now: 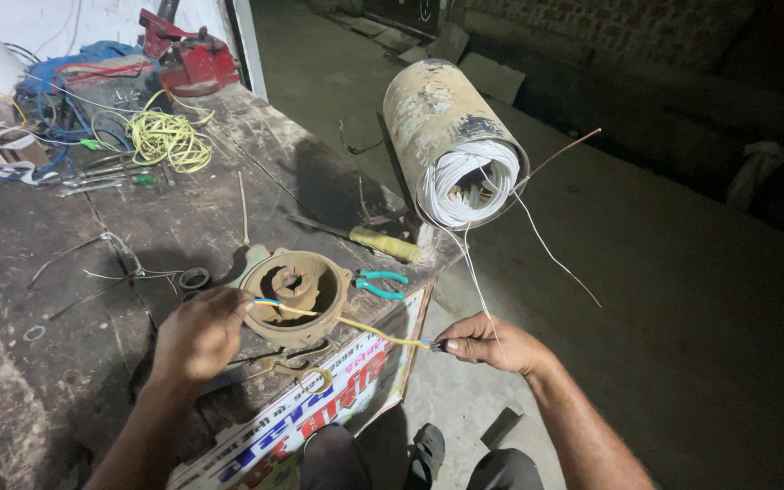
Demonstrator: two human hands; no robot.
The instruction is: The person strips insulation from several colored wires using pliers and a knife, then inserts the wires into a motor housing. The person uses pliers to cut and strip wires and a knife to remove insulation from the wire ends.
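Head view: I note the yellow wire (356, 325) stretched left-to-right between both pinching hands, left hand (200, 334) fingers closed on it at the motor housing (297, 295), right hand (492, 343) off the counter (93, 299).

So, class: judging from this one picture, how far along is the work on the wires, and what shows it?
Done: white leads already trail from the cylinder's end winding. In hand: the left hand and right hand stretch a yellow sleeved wire taut over the brown round housing. Left: the leads hang loose and the green-handled pliers lie unused.
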